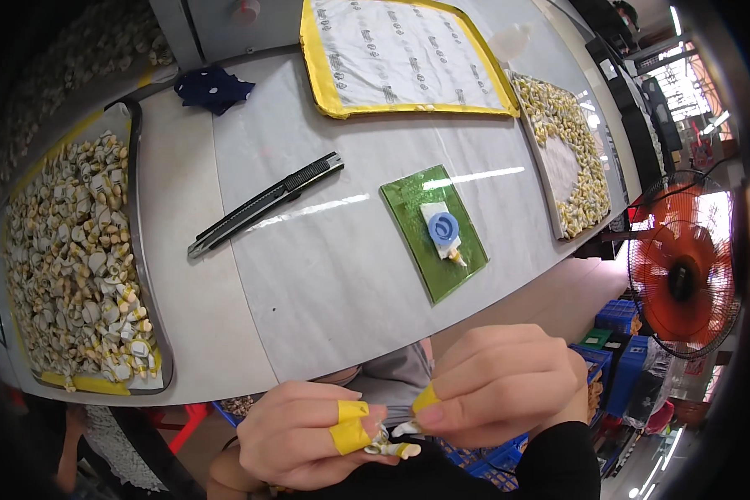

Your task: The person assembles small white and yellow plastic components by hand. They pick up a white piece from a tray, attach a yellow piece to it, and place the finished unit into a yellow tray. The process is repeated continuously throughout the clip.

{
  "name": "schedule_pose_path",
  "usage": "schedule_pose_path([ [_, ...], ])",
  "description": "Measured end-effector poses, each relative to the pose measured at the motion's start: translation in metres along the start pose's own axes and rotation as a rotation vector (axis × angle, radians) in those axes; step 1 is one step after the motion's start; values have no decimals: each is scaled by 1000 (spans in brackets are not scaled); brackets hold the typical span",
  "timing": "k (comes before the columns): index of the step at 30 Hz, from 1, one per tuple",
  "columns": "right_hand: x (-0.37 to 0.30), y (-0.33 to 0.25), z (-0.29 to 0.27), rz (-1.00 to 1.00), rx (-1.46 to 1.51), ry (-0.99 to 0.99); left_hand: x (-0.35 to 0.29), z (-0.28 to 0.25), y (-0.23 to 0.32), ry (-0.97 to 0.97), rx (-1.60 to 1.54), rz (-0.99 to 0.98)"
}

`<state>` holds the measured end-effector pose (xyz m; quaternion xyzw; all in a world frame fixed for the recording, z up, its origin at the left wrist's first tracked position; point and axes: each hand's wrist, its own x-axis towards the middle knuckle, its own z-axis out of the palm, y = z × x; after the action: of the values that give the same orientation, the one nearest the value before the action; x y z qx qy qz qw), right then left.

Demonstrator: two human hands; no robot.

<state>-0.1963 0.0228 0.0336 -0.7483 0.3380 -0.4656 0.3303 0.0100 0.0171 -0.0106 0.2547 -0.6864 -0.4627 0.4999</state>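
My left hand [296, 429], with yellow tape on two fingers, pinches a small white-and-yellow figurine [398, 450] in front of my lap, below the table edge. Close beside it, my right hand [508, 383] is closed with thumb and index finger on a small white piece [406, 428]; whether that piece is joined to the figurine I cannot tell. Yellow tape also wraps a right fingertip. On the table beyond my hands lies a green plate [408, 218]. It bears a white block with a blue round mould [443, 227] and another small figurine [457, 256] at its near end.
A black utility knife [267, 203] lies mid-table. Trays of small figurines stand at left [139, 225] and right [550, 200]. A yellow-rimmed tray [315, 71] with white cloth lies at the back, near a dark blue spotted cloth [214, 90]. An orange fan [683, 267] stands right.
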Motion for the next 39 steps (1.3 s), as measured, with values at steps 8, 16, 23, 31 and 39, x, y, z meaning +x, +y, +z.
schedule_pose_path([
  [8, 5, 0, -7, -62, -68, -202, 10, -3, 8, -97, 10, 49],
  [16, 8, -1, -8, -77, -51, -250, 14, -6, 13, -119, 76, 81],
  [23, 15, -6, -13, -34, -95, -325, 12, -10, 8, -196, 93, 10],
  [31, 1, -3, -1, -82, -171, -148, 8, -10, 0, -181, 23, -18],
  [39, 12, 9, -3, 192, 252, -164, -1, 0, -9, -128, -822, -469],
])
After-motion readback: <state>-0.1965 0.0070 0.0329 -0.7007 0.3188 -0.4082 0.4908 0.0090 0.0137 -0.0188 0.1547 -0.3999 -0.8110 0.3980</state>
